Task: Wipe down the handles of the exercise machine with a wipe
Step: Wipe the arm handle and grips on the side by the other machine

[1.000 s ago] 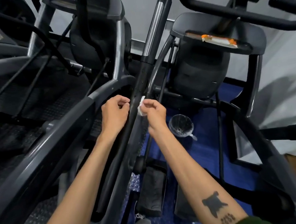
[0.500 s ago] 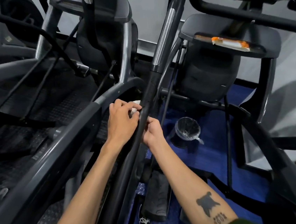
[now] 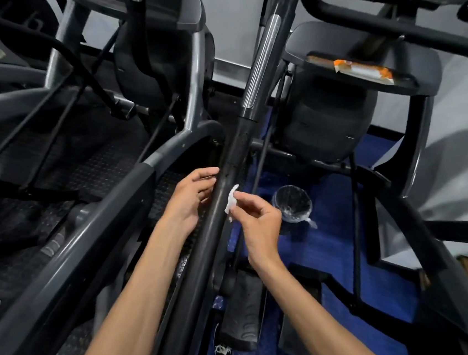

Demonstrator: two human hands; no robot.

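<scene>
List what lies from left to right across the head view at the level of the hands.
Grey machine rail → left hand → black handle bar → white wipe → right hand → plastic-lined bin on the blue floor.

Gym floor clutter

A lined bin (image 3: 292, 203) stands on blue carpet (image 3: 333, 256) just right of the hand; an orange-and-white packet (image 3: 360, 73) lies on a tray (image 3: 418, 71) well above.

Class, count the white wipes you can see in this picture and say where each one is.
1. The wipe is pinched in the right hand, against the black handle bar. Others may be hidden.
</scene>
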